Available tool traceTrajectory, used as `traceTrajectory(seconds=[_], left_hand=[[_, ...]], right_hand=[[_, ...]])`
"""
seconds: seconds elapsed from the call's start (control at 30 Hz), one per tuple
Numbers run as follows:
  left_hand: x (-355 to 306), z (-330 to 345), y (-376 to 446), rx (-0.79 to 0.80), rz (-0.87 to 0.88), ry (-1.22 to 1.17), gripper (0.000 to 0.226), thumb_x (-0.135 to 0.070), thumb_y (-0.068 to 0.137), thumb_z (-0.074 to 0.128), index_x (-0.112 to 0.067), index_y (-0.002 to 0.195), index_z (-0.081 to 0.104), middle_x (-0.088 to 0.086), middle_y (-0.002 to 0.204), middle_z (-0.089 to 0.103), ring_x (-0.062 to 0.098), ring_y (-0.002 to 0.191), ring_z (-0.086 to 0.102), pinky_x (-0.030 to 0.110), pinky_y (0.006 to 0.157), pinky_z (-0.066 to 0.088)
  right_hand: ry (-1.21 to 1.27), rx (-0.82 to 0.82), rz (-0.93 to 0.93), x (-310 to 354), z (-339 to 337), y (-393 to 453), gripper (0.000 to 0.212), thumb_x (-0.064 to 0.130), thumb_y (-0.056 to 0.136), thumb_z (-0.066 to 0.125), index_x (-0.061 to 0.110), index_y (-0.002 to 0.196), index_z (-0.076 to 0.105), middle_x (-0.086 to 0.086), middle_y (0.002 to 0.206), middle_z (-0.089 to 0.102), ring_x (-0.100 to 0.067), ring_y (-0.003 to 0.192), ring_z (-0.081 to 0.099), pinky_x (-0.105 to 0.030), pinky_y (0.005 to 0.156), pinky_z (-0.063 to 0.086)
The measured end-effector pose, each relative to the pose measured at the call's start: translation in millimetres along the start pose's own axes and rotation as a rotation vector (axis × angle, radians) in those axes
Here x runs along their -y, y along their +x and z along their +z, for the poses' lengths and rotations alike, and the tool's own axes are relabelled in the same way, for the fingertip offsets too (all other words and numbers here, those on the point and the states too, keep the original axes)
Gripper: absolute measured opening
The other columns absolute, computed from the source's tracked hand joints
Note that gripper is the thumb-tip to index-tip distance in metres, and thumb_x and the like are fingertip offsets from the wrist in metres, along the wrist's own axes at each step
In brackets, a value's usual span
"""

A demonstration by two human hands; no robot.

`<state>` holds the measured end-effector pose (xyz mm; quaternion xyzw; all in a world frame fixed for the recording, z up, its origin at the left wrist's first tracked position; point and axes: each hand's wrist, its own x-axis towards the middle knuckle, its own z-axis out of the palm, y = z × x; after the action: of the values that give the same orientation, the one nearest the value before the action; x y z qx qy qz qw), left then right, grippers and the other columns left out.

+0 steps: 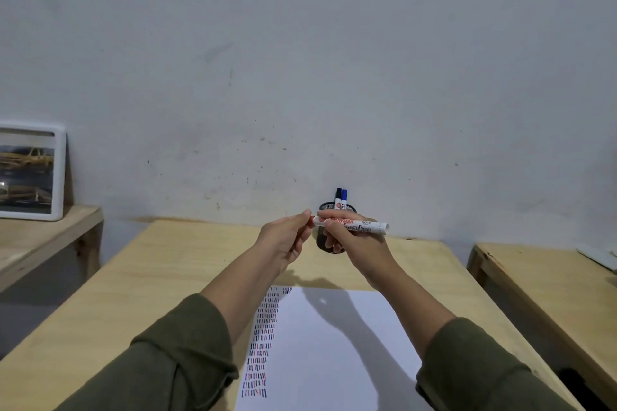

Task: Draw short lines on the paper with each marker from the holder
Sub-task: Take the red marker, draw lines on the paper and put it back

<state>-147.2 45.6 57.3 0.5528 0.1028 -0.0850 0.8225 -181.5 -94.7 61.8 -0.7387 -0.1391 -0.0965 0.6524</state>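
Marker point(354, 225): white barrel, red print, lay level in the air above the table point(140, 284), in front of the holder.
Right hand point(357, 243): grip closed around the barrel.
Left hand point(287, 237): fingertips pinched on the red cap end.
Holder point(329, 245): black mesh cup at the table's far edge; a black-capped and a blue-capped marker stood in it.
Paper point(334, 360): white sheet below the forearms, rows of short black, red and blue lines along its left edge.

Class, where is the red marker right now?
The red marker is held level by both hands, above the table's far end, just before the mesh holder.
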Motion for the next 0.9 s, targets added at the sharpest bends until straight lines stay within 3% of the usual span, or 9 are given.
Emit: traceTrajectory(seconds=[0.13,0.3,0.4,0.5,0.7,0.8,0.9], left_hand=[[6.2,8.7,-1.2,0.023,-0.005,-0.184,0.010,-0.015,0.085,0.064,-0.010,0.077,0.063,-0.006,0.045,0.062,-0.001,0.037,0.054,0.009,0.039,0.039],[13.1,14.5,0.4,0.019,0.071,-0.199,0.005,-0.010,0.087,0.061,-0.009,0.085,0.065,-0.002,0.059,0.063,0.001,0.046,0.054,0.011,0.043,0.044],[16.3,14.7,2.7,0.001,0.115,-0.165,0.006,-0.010,0.088,0.059,-0.011,0.089,0.065,-0.001,0.074,0.062,0.003,0.058,0.054,0.010,0.049,0.045],[13.1,14.4,5.9,-0.035,0.119,-0.200,0.007,-0.011,0.089,0.058,-0.012,0.090,0.065,0.000,0.074,0.061,-0.001,0.050,0.055,0.008,0.046,0.045],[4.1,15.0,11.8,0.023,0.122,-0.100,0.008,-0.014,0.090,0.057,-0.013,0.089,0.065,-0.001,0.074,0.061,0.005,0.062,0.052,0.011,0.050,0.044],[-0.1,17.1,18.4,0.023,0.143,-0.071,0.011,-0.013,0.090,0.057,-0.012,0.096,0.066,-0.001,0.076,0.062,0.006,0.063,0.054,0.013,0.055,0.045],[-2.3,18.5,25.8,0.045,0.149,-0.050,0.009,-0.012,0.090,0.057,-0.016,0.090,0.066,-0.001,0.078,0.064,0.004,0.062,0.057,0.012,0.053,0.046]], right_hand=[[0.176,-0.099,0.070,-4.0,3.3,3.0,0.015,0.009,0.088,0.058,0.010,0.095,0.071,0.003,0.065,0.065,-0.011,0.055,0.055,-0.023,0.057,0.046],[0.435,-0.143,0.140,-12.6,5.1,3.2,0.017,0.006,0.090,0.053,0.002,0.097,0.068,-0.008,0.065,0.057,-0.013,0.053,0.052,-0.021,0.055,0.045],[0.470,0.006,0.188,-12.3,-4.1,2.2,0.023,0.007,0.089,0.057,0.000,0.110,0.063,-0.010,0.078,0.059,-0.013,0.061,0.057,-0.021,0.061,0.049],[0.519,0.221,0.243,-10.4,-15.0,0.3,0.058,0.026,0.076,0.068,0.004,0.128,0.054,-0.009,0.101,0.064,-0.016,0.080,0.062,-0.028,0.076,0.049],[0.713,0.323,0.295,-4.3,-30.7,3.1,0.087,0.046,0.054,0.081,0.005,0.127,0.056,-0.020,0.126,0.061,-0.029,0.104,0.065,-0.031,0.078,0.056],[0.698,0.346,0.305,-3.3,-33.0,8.3,0.074,0.047,0.066,0.073,0.003,0.125,0.058,-0.018,0.122,0.064,-0.024,0.098,0.067,-0.027,0.077,0.055],[0.562,0.288,0.277,-6.1,-30.3,15.2,0.039,0.027,0.086,0.058,0.007,0.118,0.062,-0.013,0.109,0.068,-0.018,0.086,0.067,-0.023,0.073,0.054]])
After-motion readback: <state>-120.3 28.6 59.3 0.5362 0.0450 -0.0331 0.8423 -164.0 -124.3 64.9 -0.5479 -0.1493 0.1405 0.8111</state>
